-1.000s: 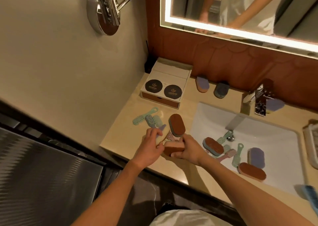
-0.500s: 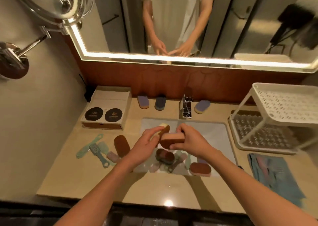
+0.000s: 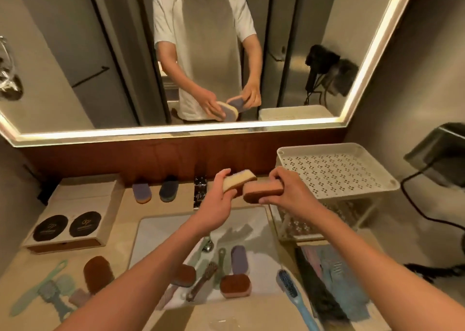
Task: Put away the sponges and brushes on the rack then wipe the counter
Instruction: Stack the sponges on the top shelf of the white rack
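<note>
My left hand (image 3: 218, 199) grips a cream sponge with a purple face (image 3: 239, 181). My right hand (image 3: 286, 191) grips a brown-faced sponge (image 3: 261, 191). Both sponges are held up over the sink, just left of the white two-tier rack (image 3: 334, 169), whose top shelf is bare. In the sink (image 3: 161, 232) lie several more sponges, among them a brown one (image 3: 235, 285) and a purple one (image 3: 239, 259), and brushes (image 3: 202, 280). A blue brush (image 3: 294, 293) rests on the sink's right rim. Left on the counter lie a brown sponge (image 3: 97, 272) and green brushes (image 3: 50, 288).
Two sponges (image 3: 142, 192) (image 3: 169, 191) stand against the back wall beside the tap (image 3: 200, 192). A box with two black discs (image 3: 73, 220) occupies the left counter. A blue cloth (image 3: 334, 275) lies under the rack's front. A lit mirror hangs above; a dark cable runs at right.
My view has swung from the left counter toward the sink and rack. Both hands rose and moved right with their sponges, from the left counter to beside the rack's top shelf.
</note>
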